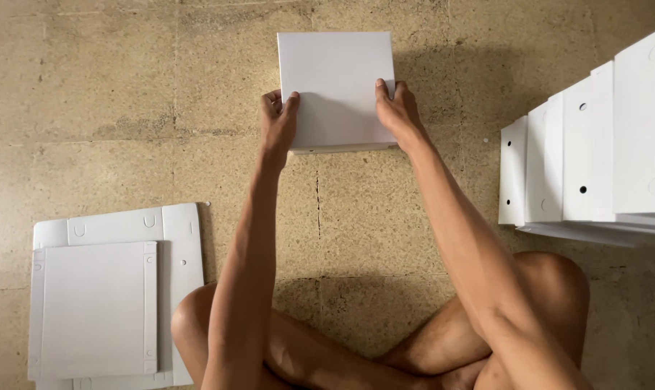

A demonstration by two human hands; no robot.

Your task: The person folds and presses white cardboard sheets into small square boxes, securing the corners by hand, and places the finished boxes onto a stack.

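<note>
A folded white square box [335, 79] rests on the stone floor straight ahead of me. My left hand [278, 119] grips its near left corner, thumb on top. My right hand [397, 112] holds the near right edge the same way. Both arms stretch forward over my crossed legs.
A pile of flat white cardboard blanks [111, 303] lies on the floor at my left. A stepped stack of finished white boxes [595, 159] with small round holes stands at my right. The tan tiled floor [371, 224] has a crack running toward me.
</note>
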